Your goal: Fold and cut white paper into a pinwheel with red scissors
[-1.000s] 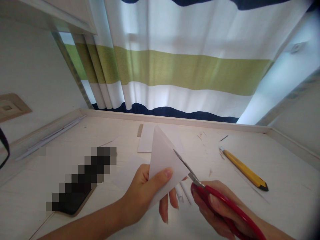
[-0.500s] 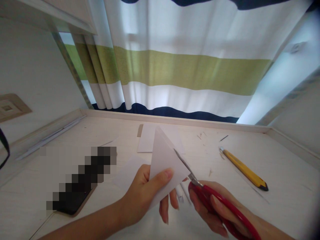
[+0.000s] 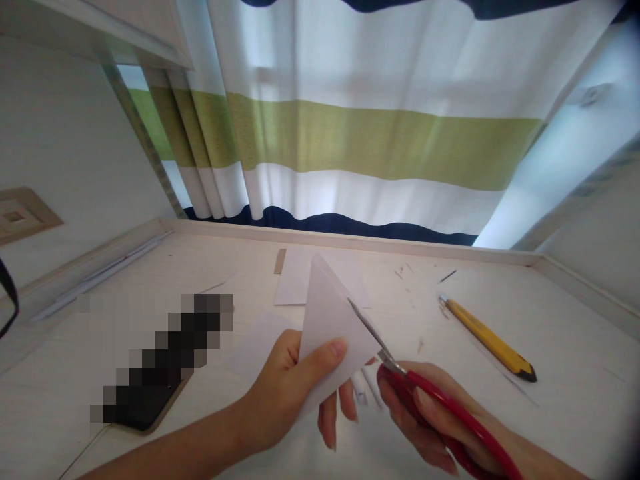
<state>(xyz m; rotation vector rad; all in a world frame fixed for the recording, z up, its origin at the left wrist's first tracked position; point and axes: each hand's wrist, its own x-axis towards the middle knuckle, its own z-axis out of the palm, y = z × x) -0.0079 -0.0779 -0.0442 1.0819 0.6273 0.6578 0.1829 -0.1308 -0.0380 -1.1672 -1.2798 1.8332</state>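
Observation:
Between thumb and fingers, my left hand (image 3: 295, 380) pinches a white folded sheet of paper (image 3: 327, 327) whose pointed tip aims up and away from me. My right hand (image 3: 425, 413) grips red-handled scissors (image 3: 450, 407) through the loops. The scissors' blades lie along the paper's right edge, with one blade in front of the sheet; the other is mostly hidden behind it. Below the paper, some fingers of my left hand hang loosely. Beyond the paper, another white sheet (image 3: 293, 280) lies flat on the table, and a further pale piece of paper (image 3: 255, 343) rests left of my hand.
A yellow utility knife (image 3: 490, 337) lies at the right, near a thin dark sliver (image 3: 447, 276) and small scraps. On the left is a black phone (image 3: 143, 410), partly pixelated, with a cable. A raised rim (image 3: 350, 239) and a striped curtain (image 3: 380, 140) stand behind.
Almost nothing differs. My right thumb has shifted very slightly on the scissors' handle, while the paper and blades hold nearly the same position.

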